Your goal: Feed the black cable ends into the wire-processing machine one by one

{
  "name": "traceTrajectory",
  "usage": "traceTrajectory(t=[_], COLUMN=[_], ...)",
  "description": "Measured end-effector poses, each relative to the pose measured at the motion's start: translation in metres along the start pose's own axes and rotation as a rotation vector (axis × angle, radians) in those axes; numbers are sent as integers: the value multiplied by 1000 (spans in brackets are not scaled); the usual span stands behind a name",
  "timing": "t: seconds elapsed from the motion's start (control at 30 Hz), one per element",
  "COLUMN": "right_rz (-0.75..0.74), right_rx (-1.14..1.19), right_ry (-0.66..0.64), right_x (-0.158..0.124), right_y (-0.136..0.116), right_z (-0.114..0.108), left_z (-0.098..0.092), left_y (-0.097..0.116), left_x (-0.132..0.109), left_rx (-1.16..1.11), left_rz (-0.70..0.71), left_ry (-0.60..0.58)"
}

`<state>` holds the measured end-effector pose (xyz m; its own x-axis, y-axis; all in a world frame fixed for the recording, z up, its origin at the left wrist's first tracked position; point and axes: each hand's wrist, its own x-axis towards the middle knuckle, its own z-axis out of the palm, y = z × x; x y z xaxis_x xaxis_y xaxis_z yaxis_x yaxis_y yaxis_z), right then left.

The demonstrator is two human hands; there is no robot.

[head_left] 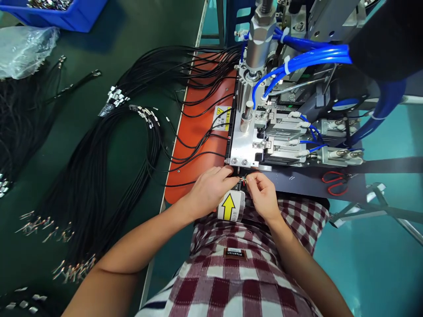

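Near the machine point(243, 143), left hand point(211, 190) and right hand point(264, 194) pinch fine wires point(243, 179), grip closed; likely light, limp, fragile: hold behind tips.

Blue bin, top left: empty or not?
Not empty: small shiny pieces show inside the blue bin. How full: cannot tell, the picture's edge cuts it off.

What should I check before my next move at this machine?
1. Left hand and right hand both at the wire ends: ok.
2. Wire ends seated properly: cannot tell; too small, partly hidden by fingers.
3. Machine stopped: cannot tell from a still.
4. Red-handled scissors away from both hands: ok.
5. Yellow arrow uncovered: ok.
6. Left forearm clear of the cable bundle: cannot tell; they overlap in view.
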<state>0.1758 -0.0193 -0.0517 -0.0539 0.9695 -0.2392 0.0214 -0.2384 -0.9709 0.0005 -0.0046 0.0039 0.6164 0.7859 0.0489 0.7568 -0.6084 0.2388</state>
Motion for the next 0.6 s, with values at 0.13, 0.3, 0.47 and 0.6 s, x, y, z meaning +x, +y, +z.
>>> traceTrajectory(t=[0.13,0.3,0.47,0.6], right_rz=[-23,-84,-188,-189], right_rx=[-15,-66,-192,-186], right_ry=[-4,9,1,4], right_x=[-1,0,1,1], right_y=[2,6,4,6], right_z=[0,-1,-5,-5], left_z=[1,6,8,7], left_y=[2,2,-2,-3], left_x=[0,0,-2,-2], left_rx=[5,-35,-89,-106], left_rz=[0,-5,14,10], left_ry=[41,93,102,79])
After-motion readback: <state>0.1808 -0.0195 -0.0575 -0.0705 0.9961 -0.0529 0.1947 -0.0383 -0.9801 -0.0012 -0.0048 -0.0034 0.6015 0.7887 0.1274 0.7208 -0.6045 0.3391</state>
